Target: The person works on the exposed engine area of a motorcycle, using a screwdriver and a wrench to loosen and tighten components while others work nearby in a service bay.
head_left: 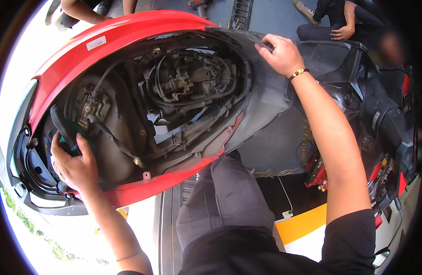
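- Left hand [75,160] has thumb and fingers around the lower end of a black curved piece [63,126] at the scooter's tail, right beside the fuel tank [112,158]. Looks like a real grip, though the palm side is hidden.
- That piece is probably light, bendy rubber or plastic, judging by the matte finish. I'd grab it down low by the thick part, not by the tip.
- Right hand [282,55] is up at the top edge of the grey plastic panel [266,98] in front of the engine opening, with a dark strip [264,46] between thumb and fingers. Can't tell how hard it's pinching, or if that strip belongs to the panel.
- Panel looks thin, stiff-ish and dusty, so maybe a bit slippery. Thick edges are the safe hold; thin tabs could snap.
- Red side fairing [160,183]: glossy, likely easy to scratch.
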Motion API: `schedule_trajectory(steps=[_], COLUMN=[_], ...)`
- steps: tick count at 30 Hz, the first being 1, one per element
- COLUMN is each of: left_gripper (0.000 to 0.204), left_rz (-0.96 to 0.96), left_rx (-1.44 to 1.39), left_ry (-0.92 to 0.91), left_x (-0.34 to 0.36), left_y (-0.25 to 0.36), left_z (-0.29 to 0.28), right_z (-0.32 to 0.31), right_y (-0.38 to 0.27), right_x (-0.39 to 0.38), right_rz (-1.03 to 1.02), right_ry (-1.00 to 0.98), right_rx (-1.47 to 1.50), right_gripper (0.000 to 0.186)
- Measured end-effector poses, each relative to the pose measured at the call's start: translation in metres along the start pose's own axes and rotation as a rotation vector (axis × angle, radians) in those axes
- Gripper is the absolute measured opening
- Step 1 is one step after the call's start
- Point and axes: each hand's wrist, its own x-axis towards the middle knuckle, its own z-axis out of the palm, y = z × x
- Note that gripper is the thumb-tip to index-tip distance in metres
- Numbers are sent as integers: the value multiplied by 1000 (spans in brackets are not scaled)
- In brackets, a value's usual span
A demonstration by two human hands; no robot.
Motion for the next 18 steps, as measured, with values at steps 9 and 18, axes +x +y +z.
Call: schedule_trajectory(steps=[9, 18], left_gripper=[49, 48], left_rz=[-22, -37], left_rx=[-11, -29], left_ry=[-35, -44], left_x=[0, 0], left_y=[2, 3], left_z=[-3, -3], right_z=[-1, 1], right_y=[-4, -1], right_x=[-1, -1], right_rz=[-49, -44], right_ry=[33, 30], right_rx=[16, 15], right_gripper=[29, 28])
